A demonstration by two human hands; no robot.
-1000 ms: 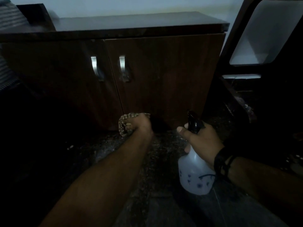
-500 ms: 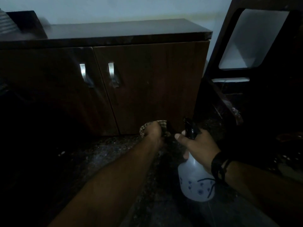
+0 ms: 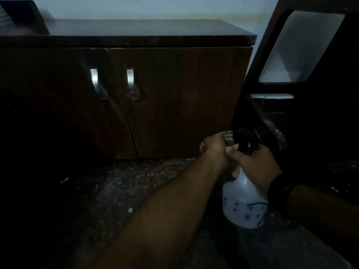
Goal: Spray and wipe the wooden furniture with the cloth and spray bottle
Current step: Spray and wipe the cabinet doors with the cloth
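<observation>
The cloth (image 3: 226, 137) is bunched under the curled fingers of the left hand (image 3: 214, 150), low on the cabinet door (image 3: 184, 101). Beside them, the spray bottle (image 3: 243, 200) is gripped by the right hand (image 3: 254, 166); the nozzle could be knocked.

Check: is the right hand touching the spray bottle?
Touching. Head view shows the right hand wrapped around the neck of the spray bottle, thumb across the front.

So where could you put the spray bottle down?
The cabinet top looks bare from the dark thing at its left end to its right edge. The floor below the doors is open too, only crumbs. Lower right is crowded: both hands, cloth and bottle.
</observation>
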